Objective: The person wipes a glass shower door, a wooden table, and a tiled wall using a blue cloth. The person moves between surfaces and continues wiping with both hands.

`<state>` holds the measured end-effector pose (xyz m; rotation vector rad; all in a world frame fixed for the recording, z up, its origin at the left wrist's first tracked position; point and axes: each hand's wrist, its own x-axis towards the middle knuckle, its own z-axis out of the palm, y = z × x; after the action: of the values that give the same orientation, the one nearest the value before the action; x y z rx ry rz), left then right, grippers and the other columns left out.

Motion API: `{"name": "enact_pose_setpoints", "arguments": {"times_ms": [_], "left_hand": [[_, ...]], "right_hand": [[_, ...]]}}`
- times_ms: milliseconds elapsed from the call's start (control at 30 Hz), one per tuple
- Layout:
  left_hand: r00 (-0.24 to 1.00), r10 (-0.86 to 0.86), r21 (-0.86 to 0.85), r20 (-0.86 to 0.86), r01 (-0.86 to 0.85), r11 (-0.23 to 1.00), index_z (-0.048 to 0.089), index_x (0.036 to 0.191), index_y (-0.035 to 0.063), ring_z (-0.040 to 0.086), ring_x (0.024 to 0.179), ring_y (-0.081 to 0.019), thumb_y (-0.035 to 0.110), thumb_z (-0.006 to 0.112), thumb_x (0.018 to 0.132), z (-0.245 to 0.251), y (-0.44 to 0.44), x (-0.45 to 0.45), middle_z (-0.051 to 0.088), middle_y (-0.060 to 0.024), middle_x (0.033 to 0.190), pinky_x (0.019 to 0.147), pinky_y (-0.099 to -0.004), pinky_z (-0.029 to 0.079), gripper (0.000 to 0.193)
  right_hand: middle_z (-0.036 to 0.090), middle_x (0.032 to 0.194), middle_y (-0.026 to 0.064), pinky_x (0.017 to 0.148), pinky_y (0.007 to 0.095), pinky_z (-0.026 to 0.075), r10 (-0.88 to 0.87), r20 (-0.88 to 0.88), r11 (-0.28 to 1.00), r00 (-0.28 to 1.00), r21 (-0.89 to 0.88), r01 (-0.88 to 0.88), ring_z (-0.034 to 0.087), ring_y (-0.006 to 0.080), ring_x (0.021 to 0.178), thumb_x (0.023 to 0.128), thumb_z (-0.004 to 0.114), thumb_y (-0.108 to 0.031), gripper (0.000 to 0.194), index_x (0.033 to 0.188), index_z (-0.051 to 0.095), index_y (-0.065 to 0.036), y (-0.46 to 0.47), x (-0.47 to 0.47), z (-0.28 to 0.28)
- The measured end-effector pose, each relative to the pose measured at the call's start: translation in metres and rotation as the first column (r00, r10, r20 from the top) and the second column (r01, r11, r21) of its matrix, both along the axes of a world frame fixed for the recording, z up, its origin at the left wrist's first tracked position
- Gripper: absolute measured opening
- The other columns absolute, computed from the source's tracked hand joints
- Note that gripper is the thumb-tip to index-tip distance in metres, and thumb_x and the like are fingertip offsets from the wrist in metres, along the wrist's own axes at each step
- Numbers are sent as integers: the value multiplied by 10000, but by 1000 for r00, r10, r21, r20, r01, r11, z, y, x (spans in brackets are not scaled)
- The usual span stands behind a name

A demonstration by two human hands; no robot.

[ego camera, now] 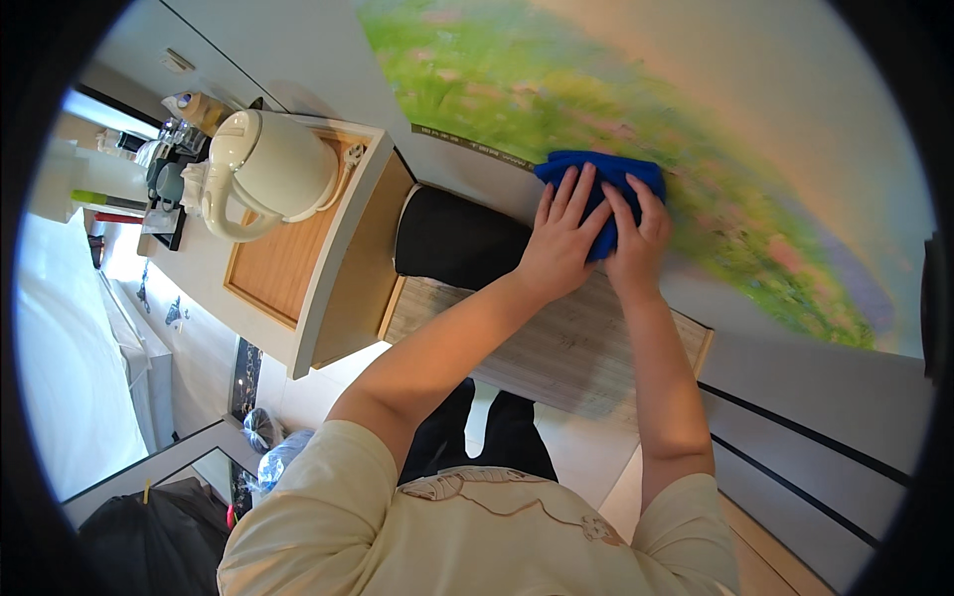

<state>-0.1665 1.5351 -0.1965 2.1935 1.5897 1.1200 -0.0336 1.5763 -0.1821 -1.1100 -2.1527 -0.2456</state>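
A folded blue cloth [642,170] lies flat against the lower part of a wall painted with green grass and pink flowers [514,89]. My left hand [564,242] presses on the cloth with its fingers spread. Close beside it, my right hand [639,242] presses on the cloth's right part, its fingers bent. The two hands touch or overlap at the fingers. Below them is a wood-grain bench top [559,343], with a black cushion-like object [458,237] on its left end against the wall.
On the left, a cream electric kettle [287,167] stands on a wooden tray [279,272] on a white-topped cabinet. Cups [170,182] and bottles stand beyond it. Bagged items [283,456] lie on the floor, near a dark draped cloth [149,536]. Grey panels with black grooves [805,432] are at the right.
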Motion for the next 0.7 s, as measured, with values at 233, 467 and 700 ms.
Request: {"name": "enact_pose_setpoints", "arguments": {"times_ms": [233,467,700], "left_hand": [[994,-62,-81,-88,54,995,388,1378,120,166,1397,-410,141,748,667,-22,-7,8,140,-217,1525,1100,-552,180,797],[1000,18,-57,-17,-19,998,387,1370,88,162,1389,-440,146,729,666,-46,-6,-15,140,-264,1508,1097,-563,162,784],[991,-34,6,-130,35,999,350,1395,72,107,1365,-523,179,743,678,-111,6,24,88,-360,1470,1088,-597,127,825]], "right_hand": [[495,1283,58,964,429,377,-88,-25,993,996,-81,85,471,294,1151,790,649,-98,327,1110,636,-161,-15,9,-30],[514,1264,48,917,415,391,4,-91,998,996,-61,-9,503,273,1109,769,623,-110,316,1080,646,-161,-10,-22,-43],[527,1237,-44,861,377,399,1,30,996,1000,92,-4,524,175,1017,750,624,-150,298,1041,657,-203,3,29,-97]]}}
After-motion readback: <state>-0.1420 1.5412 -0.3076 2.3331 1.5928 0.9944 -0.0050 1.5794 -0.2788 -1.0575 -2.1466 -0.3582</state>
